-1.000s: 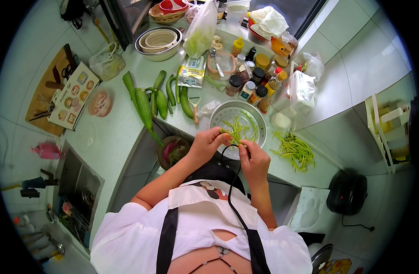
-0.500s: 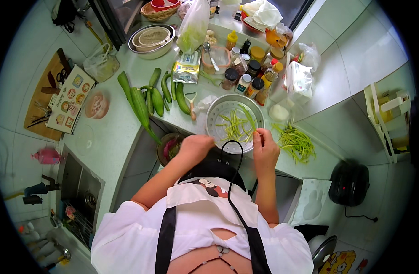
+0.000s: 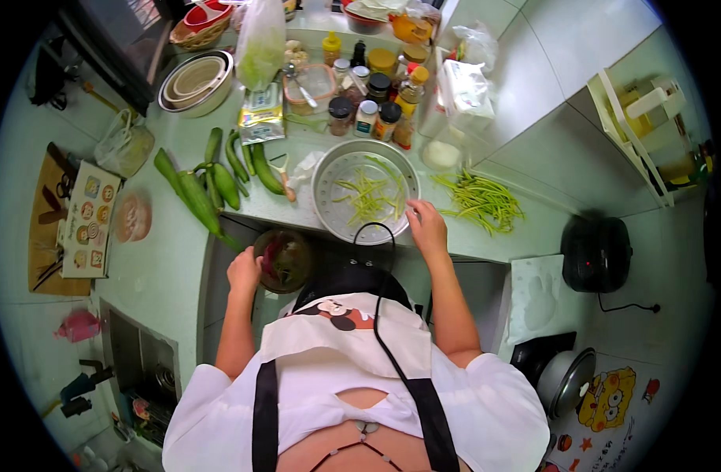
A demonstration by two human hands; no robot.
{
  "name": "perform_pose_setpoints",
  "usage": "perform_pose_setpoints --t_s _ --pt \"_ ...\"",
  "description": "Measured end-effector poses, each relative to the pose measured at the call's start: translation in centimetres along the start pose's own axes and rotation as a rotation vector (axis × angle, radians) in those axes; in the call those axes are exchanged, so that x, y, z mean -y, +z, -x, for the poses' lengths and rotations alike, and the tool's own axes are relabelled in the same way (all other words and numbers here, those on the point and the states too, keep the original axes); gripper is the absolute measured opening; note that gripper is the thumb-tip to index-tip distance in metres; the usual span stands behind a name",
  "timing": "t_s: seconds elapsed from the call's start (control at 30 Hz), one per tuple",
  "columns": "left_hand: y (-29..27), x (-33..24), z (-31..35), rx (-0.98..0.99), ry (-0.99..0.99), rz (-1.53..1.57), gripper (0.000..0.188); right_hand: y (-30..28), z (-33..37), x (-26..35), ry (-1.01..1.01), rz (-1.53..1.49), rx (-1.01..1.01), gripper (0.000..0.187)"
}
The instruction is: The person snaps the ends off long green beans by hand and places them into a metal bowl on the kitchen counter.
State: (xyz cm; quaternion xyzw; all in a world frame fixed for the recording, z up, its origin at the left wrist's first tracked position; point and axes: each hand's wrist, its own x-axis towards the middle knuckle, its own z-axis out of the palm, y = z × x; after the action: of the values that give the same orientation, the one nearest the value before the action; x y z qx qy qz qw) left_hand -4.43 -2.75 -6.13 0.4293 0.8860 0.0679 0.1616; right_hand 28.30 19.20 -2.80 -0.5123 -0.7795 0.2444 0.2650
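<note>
A round perforated metal pan [image 3: 326, 212] sits at the counter's front edge with thin green, bean-like stalks [image 3: 363, 197] in it. At its right rim is my right hand [image 3: 428, 228], fingers curled together at the fingertips; whether a stalk is between them I cannot make out. Lower left, my left hand [image 3: 244, 270] is beside a bin [image 3: 288, 267] below the counter edge, which has scraps in it. Its fingers are drawn together, and anything in them is too small to tell. A larger heap of the same stalks [image 3: 486, 203] lies right of the pan.
Long green gourds [image 3: 199, 197] and a peeler [image 3: 285, 181] lie left of the pan. Several seasoning jars [image 3: 366, 118] stand behind it. A sink [image 3: 144, 354] is at far left, a black appliance [image 3: 596, 253] at right. A black cable [image 3: 380, 315] hangs over my apron.
My left hand has moved from the pan's left rim down and left to the bin. My right hand has stayed by the pan's right rim. The whole view has shifted.
</note>
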Motion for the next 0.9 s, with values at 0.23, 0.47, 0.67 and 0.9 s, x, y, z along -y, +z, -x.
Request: perform_pose_setpoints --t_s 0.23,0.47,0.67,0.9 --pt "-1.4 -3.4 0.0 0.079 0.037 0.157 0.027 -2.7 -0.3 -10.9 0.2 0.431 -0.001 0.015" --pt "-2.6 -6.2 0.5 0.011 0.13 0.245 0.029 -2.0 -2.2 -13.0 0.158 0.567 0.147 0.016" --pt "-3.3 -7.0 0.9 0.024 0.121 0.297 0.024 -2.1 -3.4 -12.9 0.097 0.509 0.146 0.012" --pt "-3.5 -6.9 0.9 -0.067 0.183 0.365 0.023 -4.7 -6.0 -5.4 0.011 0.083 -0.18 0.009"
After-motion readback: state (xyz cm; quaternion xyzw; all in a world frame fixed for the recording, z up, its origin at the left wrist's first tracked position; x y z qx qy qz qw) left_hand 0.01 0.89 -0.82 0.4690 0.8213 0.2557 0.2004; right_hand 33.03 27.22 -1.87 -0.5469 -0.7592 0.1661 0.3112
